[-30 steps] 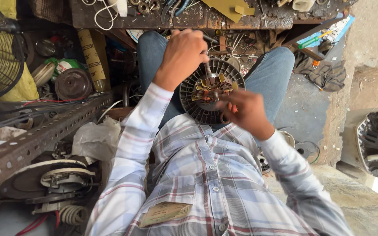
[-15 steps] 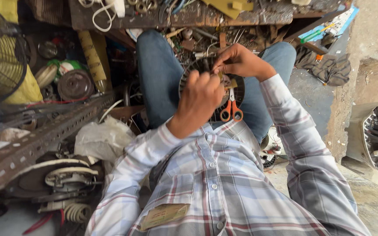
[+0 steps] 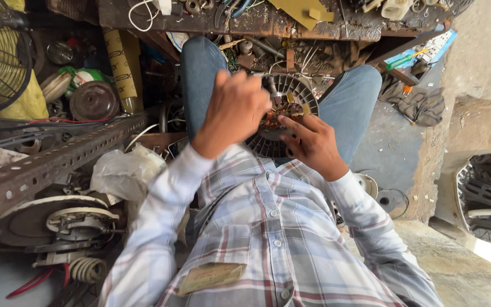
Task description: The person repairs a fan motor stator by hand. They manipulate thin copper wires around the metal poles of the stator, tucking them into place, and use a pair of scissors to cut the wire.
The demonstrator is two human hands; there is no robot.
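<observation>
Your left hand (image 3: 231, 111) is raised at frame centre, back of the hand to the camera, blurred; fingers curled together over the left edge of the stator (image 3: 282, 113). What they pinch, if anything, you can't tell. Your right hand (image 3: 311, 145) sits just right of it, palm down, index finger stretched onto the copper windings at the stator's middle, other fingers loosely bent, gripping nothing visible.

The stator, a round dark disc with radial slots, lies on your lap between your jeans-clad knees, centre of frame.

Upper left: a tall yellow roll (image 3: 121, 62) with dark print stands upright. Beside it, a green-and-white package (image 3: 83, 77), partly hidden. Upper right: a flat blue box (image 3: 436, 45) lies tilted. Bottom centre: a tan card (image 3: 211, 277) sticks out of your shirt pocket.
</observation>
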